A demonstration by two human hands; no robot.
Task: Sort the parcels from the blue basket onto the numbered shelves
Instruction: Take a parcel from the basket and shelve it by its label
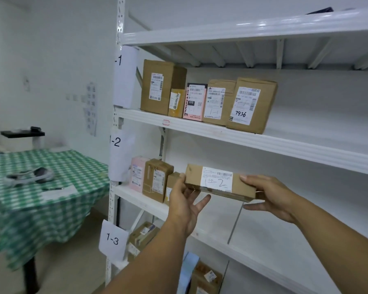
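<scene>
Parcel [217, 181] marked 1-2 sits lower centre of the frame, gripped at its ends by my left hand [184, 202] and right hand [270, 196], label facing me so I can match it to the 1-2 sign [117, 143] at mid left. I hold it level over the 1-2 shelf [263, 228], ready to join three parcels [156, 179] standing there; five parcels [251, 105] line the 1-1 shelf [285, 143] above

Single head-worn wide-angle view, right up close to the white shelving [263, 143], facing it at an angle, checked table [77, 166] off left.
</scene>
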